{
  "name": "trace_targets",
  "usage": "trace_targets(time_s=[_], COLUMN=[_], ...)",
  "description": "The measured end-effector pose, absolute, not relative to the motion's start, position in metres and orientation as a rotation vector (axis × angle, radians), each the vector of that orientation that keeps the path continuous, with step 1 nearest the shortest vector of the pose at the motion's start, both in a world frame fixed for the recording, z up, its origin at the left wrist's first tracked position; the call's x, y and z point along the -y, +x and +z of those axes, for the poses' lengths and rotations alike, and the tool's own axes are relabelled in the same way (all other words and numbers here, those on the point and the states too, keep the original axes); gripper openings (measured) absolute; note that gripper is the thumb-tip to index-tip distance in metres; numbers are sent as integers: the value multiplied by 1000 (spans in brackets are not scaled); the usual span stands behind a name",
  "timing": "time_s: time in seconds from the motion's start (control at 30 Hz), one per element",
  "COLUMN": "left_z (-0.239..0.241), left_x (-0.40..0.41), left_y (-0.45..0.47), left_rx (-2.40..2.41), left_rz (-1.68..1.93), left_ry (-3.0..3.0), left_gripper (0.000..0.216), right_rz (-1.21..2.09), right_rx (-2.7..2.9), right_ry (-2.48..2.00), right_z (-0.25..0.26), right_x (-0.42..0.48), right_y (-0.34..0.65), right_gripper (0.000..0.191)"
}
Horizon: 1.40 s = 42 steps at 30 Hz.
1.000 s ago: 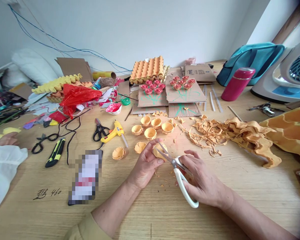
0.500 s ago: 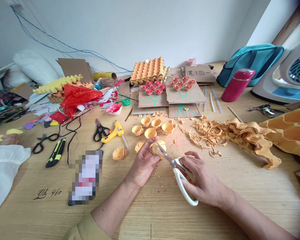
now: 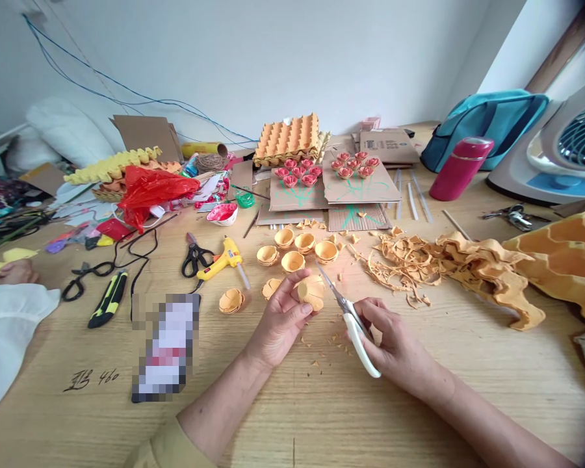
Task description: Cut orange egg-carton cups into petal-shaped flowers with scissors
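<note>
Between the thumb and fingers of my left hand (image 3: 281, 320) is an orange egg-carton cup (image 3: 312, 292), its edge cut into petal shapes. My right hand (image 3: 394, 341) grips white-handled scissors (image 3: 353, 318); their blades are nearly together and point up and away, just right of the cup and apart from it. Several more cut cups (image 3: 292, 262) stand beyond my left hand, some nested in one another. One stack of petal cups (image 3: 231, 300) sits off to the left. Small trimmings (image 3: 316, 363) lie on the table below the held cup.
A yellow glue gun (image 3: 227, 257), black scissors (image 3: 195, 258) and a utility knife (image 3: 108, 299) lie left. Carton scraps (image 3: 409, 257) and an egg tray (image 3: 565, 260) are right. Cardboard with red paper flowers (image 3: 297, 172) stands behind. Another person's hand (image 3: 17, 272) is at far left.
The scissors have come away from the cup toward the right, and their blades and handles have drawn closer together. The cup in my left hand has tilted slightly.
</note>
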State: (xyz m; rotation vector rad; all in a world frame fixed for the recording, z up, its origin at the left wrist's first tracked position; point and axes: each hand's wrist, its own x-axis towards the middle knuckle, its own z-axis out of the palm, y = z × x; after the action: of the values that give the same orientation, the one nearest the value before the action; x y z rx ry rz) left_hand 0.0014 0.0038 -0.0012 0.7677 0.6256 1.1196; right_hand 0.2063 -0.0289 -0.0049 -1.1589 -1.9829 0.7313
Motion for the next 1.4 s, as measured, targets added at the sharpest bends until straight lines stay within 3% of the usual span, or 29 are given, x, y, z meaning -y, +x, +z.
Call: trace_targets(time_s=[0.2,0.4,1.0,1.2,1.4], left_z=[-2,-5,-7,-5,-9], left_x=[0,8,2,-4,-4], left_y=[6,11,8,1,1], left_rx=[-629,-708,-689,-592,-487], left_rz=[1072,989,865,962,941], left_ry=[926,1114,1024,792,782], left_gripper=[49,47,46,57,35], right_rz=[1099,1344,1408,1905,2080], right_rx=[1707,1346,1478,1351,1214], right_ry=[-1129,-1040,-1021,-871,-719], right_z=[-7,-14,-1,-8,-17], right_x=[30,28,30,27,29], right_y=[205,202,201,206,206], right_gripper=[17,33,38,52,53])
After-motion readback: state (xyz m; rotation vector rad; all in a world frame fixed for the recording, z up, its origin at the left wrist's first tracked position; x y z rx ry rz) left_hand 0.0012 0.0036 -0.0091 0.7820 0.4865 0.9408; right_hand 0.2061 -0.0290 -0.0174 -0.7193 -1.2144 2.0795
